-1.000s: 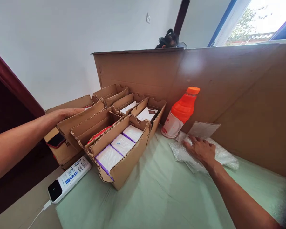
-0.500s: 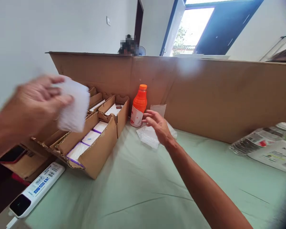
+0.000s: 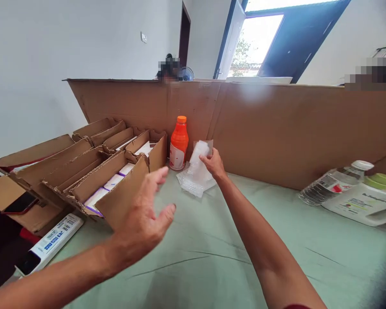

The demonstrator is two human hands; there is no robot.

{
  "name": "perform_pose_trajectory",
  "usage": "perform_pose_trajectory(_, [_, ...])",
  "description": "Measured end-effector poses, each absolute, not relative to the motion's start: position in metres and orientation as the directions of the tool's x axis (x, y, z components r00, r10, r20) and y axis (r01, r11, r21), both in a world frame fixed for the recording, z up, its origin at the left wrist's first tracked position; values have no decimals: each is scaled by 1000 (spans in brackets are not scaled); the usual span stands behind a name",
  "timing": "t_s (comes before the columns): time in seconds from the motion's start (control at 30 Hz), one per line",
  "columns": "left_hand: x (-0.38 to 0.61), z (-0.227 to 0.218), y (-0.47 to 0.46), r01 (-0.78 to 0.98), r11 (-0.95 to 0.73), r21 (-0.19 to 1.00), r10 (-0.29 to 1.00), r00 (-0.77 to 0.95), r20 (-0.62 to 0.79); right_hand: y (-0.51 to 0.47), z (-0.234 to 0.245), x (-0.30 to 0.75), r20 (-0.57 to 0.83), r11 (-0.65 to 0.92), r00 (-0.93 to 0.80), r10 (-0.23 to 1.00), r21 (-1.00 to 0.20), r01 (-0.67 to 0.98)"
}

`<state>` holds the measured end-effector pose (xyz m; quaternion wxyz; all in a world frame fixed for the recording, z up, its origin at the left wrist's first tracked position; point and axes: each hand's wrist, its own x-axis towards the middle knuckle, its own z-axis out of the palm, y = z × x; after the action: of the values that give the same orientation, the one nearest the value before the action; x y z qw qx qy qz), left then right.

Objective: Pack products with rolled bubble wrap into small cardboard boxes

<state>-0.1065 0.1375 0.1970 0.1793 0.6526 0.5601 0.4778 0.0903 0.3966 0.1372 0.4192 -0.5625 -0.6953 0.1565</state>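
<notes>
My right hand (image 3: 214, 163) is closed on a clear bubble-wrap bag (image 3: 200, 158) and holds it upright above a small pile of the same bags (image 3: 191, 183), beside an orange bottle (image 3: 179, 140). My left hand (image 3: 144, 214) hovers over the green table cover with its fingers spread and nothing in it. It is just in front of the nearest cardboard box (image 3: 116, 201), a tray holding white packets (image 3: 111, 182).
Several more open cardboard trays (image 3: 83, 156) stand at the left. A white power bank (image 3: 49, 242) and a dark phone (image 3: 19, 202) lie by them. A tall cardboard wall (image 3: 276, 128) closes the back. Plastic bottles (image 3: 337, 182) lie at the right. A person sits behind the wall.
My left hand held a white packet up at the left; now it is lower, near the centre, and empty. My right hand has closed on a bubble-wrap bag and lifted it.
</notes>
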Motion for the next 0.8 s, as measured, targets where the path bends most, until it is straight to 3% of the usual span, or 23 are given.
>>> perform_pose_trajectory(0.13, [-76,116,156,549,-104,829,985,-58,163,402,107,87,363,295,-113,925,-499,815])
perform_pose_trajectory(0.33, [-80,28,175,773,-42,633,996,-18,88,407,72,69,285,425,-351,892,-262,867])
perform_pose_trajectory(0.57, [-89,15,159,786,-112,609,991,41,129,442,76,72,177,428,-393,902,-256,867])
perform_pose_trajectory(0.7, [-90,13,158,763,-116,636,983,-1,181,423,99,63,275,431,-362,891,-259,864])
perform_pose_trajectory(0.8, [-90,12,147,730,-154,666,962,-43,270,387,121,37,352,517,-423,835,-241,821])
